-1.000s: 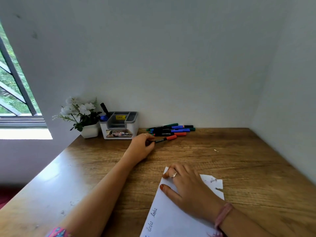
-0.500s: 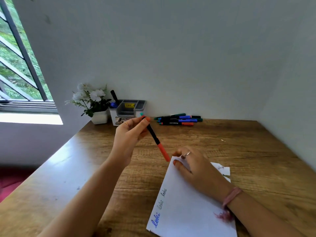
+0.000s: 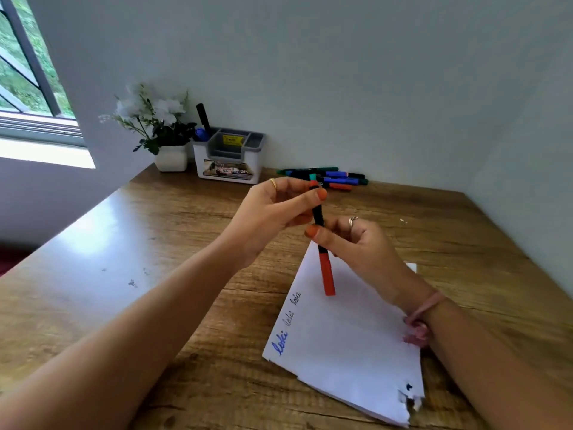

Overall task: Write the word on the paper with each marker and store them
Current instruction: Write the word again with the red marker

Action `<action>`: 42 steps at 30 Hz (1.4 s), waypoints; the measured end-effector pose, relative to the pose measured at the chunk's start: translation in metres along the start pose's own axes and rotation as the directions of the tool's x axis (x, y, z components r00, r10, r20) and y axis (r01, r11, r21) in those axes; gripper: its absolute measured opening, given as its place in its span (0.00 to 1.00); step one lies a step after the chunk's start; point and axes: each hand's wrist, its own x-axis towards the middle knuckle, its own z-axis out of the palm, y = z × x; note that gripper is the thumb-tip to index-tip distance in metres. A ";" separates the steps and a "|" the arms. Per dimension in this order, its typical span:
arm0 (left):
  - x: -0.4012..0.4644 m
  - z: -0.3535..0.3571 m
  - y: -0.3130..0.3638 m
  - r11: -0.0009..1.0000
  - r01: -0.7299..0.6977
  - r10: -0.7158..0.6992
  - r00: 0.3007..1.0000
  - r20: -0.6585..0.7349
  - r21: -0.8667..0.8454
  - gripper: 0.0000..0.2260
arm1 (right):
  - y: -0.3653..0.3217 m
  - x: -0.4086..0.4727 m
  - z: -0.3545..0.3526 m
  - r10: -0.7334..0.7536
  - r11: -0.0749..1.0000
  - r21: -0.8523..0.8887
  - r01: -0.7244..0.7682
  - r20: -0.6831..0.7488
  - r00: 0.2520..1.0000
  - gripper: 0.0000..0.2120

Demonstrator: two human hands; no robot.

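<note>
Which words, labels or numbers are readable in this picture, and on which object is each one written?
"loki", in blue, on the paper.
Two fainter handwritten words above it on the paper: apparently the same word, not clearly readable.
"OP...", cut off, on the organizer front label; the rest is blurred.
Yellow sticker inside the organizer: too small to read.

The paper [image 3: 347, 342] reads "loki" three times — the organizer [image 3: 228, 156] label, "OP".

looks like a home desk nook tbh, wooden table [image 3: 130, 274] shoved into a plain white corner, window [image 3: 28, 72] with greenery outside, little pot of white flowers [image 3: 155, 119] next to a plastic desk organizer [image 3: 229, 156], loose markers [image 3: 335, 178] by the wall
</note>
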 end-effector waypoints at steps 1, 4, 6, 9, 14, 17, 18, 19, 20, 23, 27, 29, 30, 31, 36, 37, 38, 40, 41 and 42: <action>-0.001 0.002 0.000 1.000 0.010 -0.010 1.000 0.023 0.026 0.10 | 0.000 0.000 0.000 -0.020 1.000 -0.001 0.020 0.007 1.000 0.04; -0.004 0.003 0.003 0.950 0.119 -0.172 0.971 0.165 0.290 0.22 | -0.001 -0.001 -0.004 -0.060 0.998 0.035 0.060 0.003 0.998 0.05; -0.007 0.001 0.005 0.896 0.181 -0.322 0.893 0.313 0.406 0.23 | -0.001 -0.001 -0.006 -0.067 0.996 0.061 0.068 -0.009 0.998 0.06; -0.013 0.004 0.007 0.905 0.272 -0.397 0.816 0.420 0.327 0.16 | 0.000 0.000 -0.004 -0.056 0.993 0.099 0.058 -0.023 0.998 0.09; -0.015 0.015 -0.002 0.945 0.267 -0.323 0.853 0.411 0.188 0.16 | 0.006 0.003 -0.005 -0.021 0.977 0.211 0.035 -0.069 0.997 0.09; -0.014 0.018 -0.004 0.954 0.189 -0.266 0.890 0.370 0.231 0.19 | 0.008 0.003 -0.002 -0.003 0.953 0.303 0.028 -0.085 0.996 0.10; -0.014 0.017 -0.006 0.955 0.173 -0.251 0.903 0.350 0.241 0.20 | 0.008 0.003 -0.001 0.010 0.946 0.325 0.020 -0.090 0.996 0.10; -0.013 0.017 -0.007 0.955 0.165 -0.243 0.911 0.333 0.246 0.21 | 0.008 0.003 0.000 0.020 0.939 0.344 0.015 -0.099 0.995 0.09; -0.014 0.017 -0.008 0.954 0.158 -0.237 0.917 0.320 0.253 0.21 | 0.007 0.004 0.000 0.023 0.932 0.362 0.018 -0.108 0.994 0.08; -0.014 0.017 -0.008 0.958 0.049 -0.143 0.935 0.324 0.283 0.16 | 0.006 0.004 -0.003 -0.013 0.922 0.382 0.064 -0.133 0.991 0.09; -0.003 -0.008 -0.008 0.875 -0.058 -0.125 0.932 0.340 0.480 0.19 | 0.006 0.008 -0.009 0.021 0.882 0.463 0.091 -0.231 0.973 0.10; 0.007 -0.026 -0.014 0.792 -0.092 -0.136 0.937 0.322 0.603 0.21 | 0.007 0.009 -0.014 0.060 0.855 0.513 0.071 -0.233 0.971 0.06; 0.011 -0.032 -0.018 0.720 -0.139 -0.129 0.936 0.328 0.679 0.21 | 0.009 0.009 -0.015 0.067 0.858 0.511 0.048 -0.204 0.977 0.05; 0.014 -0.037 -0.021 0.641 -0.188 -0.127 0.930 0.345 0.744 0.20 | 0.010 0.009 -0.015 0.066 0.870 0.492 0.019 -0.155 0.986 0.06; 0.024 -0.041 -0.027 0.455 -0.337 -0.222 0.854 0.471 0.824 0.18 | 0.019 0.007 -0.012 -0.007 0.953 0.301 -0.035 0.140 0.990 0.03; 0.025 -0.041 -0.028 0.435 -0.349 -0.250 0.839 0.484 0.830 0.17 | 0.019 0.007 -0.012 -0.005 0.960 0.276 -0.048 0.189 0.982 0.06; 0.026 -0.042 -0.030 0.415 -0.361 -0.273 0.826 0.493 0.835 0.17 | 0.019 0.007 -0.013 -0.005 0.965 0.255 -0.054 0.227 0.974 0.08; 0.028 -0.043 -0.031 0.398 -0.393 -0.277 0.810 0.517 0.829 0.18 | 0.018 0.006 -0.014 -0.011 0.974 0.220 -0.055 0.288 0.958 0.09; 0.029 -0.043 -0.032 0.397 -0.405 -0.267 0.808 0.526 0.824 0.19 | 0.018 0.005 -0.014 -0.017 0.980 0.194 -0.046 0.311 0.950 0.07; 0.030 -0.043 -0.033 0.400 -0.411 -0.257 0.808 0.530 0.819 0.19 | 0.018 0.005 -0.013 -0.023 0.985 0.170 -0.035 0.326 0.945 0.04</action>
